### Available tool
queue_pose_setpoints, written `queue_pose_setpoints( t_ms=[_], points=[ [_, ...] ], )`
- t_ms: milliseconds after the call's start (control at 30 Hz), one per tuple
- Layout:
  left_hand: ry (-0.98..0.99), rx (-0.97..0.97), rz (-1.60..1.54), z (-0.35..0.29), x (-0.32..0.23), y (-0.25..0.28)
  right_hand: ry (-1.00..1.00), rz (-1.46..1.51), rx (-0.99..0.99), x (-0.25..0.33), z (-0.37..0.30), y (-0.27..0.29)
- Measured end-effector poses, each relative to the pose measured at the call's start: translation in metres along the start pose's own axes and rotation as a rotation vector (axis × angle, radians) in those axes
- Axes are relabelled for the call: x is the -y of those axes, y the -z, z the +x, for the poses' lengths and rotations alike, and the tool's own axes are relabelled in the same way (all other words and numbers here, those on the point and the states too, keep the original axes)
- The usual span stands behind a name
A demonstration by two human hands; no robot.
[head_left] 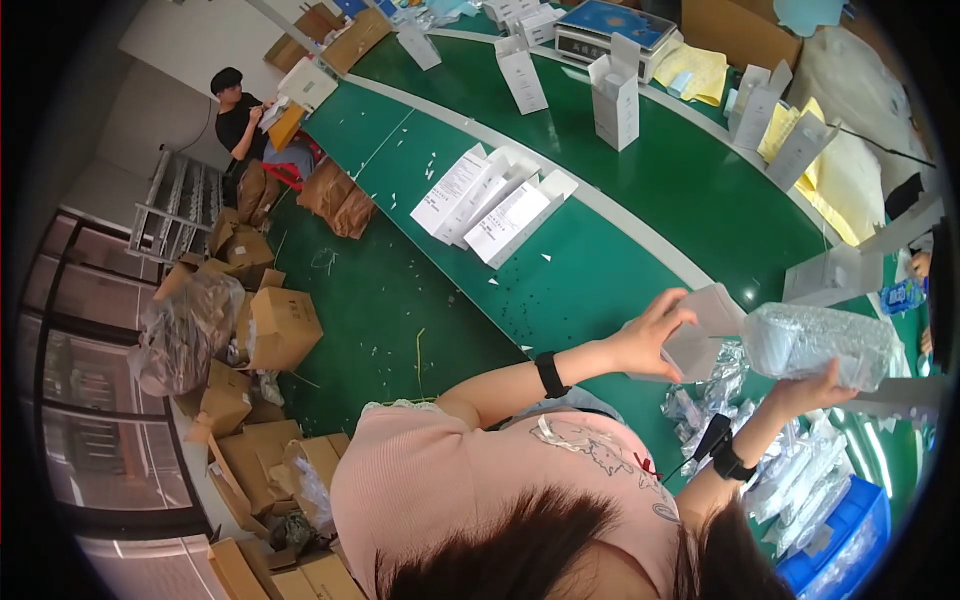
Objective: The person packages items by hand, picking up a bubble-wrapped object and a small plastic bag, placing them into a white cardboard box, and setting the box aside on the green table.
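My left hand (645, 338) is closed around a white cardboard box (712, 312), whose open end faces right. In my right hand (812, 390) is a clear bubble-wrapped package (820, 340), gripped from below with its left end close to the box's opening. What the bubble wrap covers is too blurred to make out. Beneath my hands, a pile of clear plastic-wrapped packages (800, 470) spreads over the green table. Left of my left hand, several white boxes (505, 215) lie grouped together on the green tabletop (590, 250).
Open white boxes (615, 105) stand along the curved green belt (690, 165). A scale (615, 35) sits at the back, and a blue bin (850, 545) at lower right. Cardboard cartons (285, 330) crowd the floor at left. Another person (240, 120) sits far left; someone's hand (921, 265) shows at right.
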State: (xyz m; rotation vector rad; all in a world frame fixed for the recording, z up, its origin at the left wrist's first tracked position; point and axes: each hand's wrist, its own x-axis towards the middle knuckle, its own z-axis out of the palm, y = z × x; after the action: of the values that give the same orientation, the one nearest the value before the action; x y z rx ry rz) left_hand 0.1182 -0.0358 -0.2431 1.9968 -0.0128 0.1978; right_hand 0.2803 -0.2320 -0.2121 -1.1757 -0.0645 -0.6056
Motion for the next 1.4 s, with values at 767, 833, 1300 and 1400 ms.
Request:
queue_pose_setpoints(
  t_ms=[767, 833, 1300, 1400],
  points=[
    [-0.019, -0.448, -0.152, -0.026, 0.020, -0.039, 0.586, -0.483, 0.374, 0.016, -0.120, -0.017],
    [-0.017, -0.460, -0.118, -0.026, 0.022, -0.041, 0.537, -0.493, 0.355, 0.016, -0.120, -0.023],
    [-0.055, -0.487, -0.097, -0.021, 0.031, -0.053, 0.584, -0.923, 1.060, 0.041, -0.113, 0.007],
    [-0.129, -0.482, -0.209, -0.024, 0.028, -0.032, 0.471, -0.633, 1.093, 0.049, -0.105, 0.016]
  ],
)
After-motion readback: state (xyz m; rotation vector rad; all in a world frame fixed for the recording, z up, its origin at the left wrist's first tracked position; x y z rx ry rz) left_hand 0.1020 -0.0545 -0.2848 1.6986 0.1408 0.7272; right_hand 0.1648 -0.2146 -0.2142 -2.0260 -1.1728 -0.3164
